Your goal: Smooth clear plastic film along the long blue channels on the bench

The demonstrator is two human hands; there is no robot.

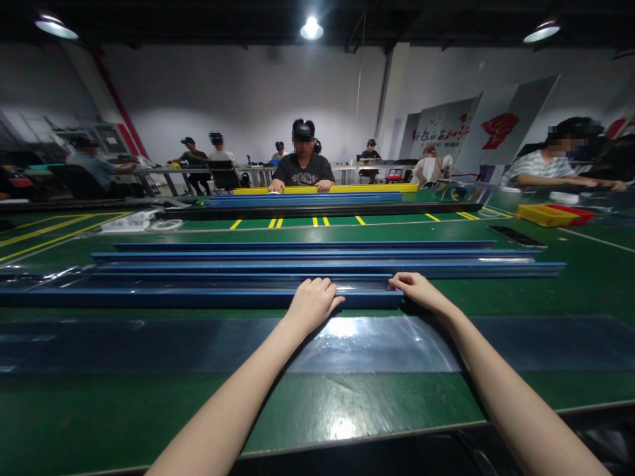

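Note:
A long blue plastic channel [198, 299] with clear plastic film inside lies crosswise in front of me. My left hand [313, 303] lies over it near its right end, fingers wrapped across the near wall and thumb pointing right. At that right end my right hand [415, 288] has its thumb and fingers pinched together, touching the end of the channel. What is between those fingertips is too small to make out. Closer to me, a wide strip of clear film [149, 347] is spread flat on the green table [397, 403], under both forearms.
More blue channels [317, 256] lie parallel just beyond. A phone [516, 236] rests at right, near yellow and red trays [546, 215]. A black strip [317, 211] crosses farther back. Opposite, a co-worker [303, 165] handles a yellow channel [367, 189]; other people sit around.

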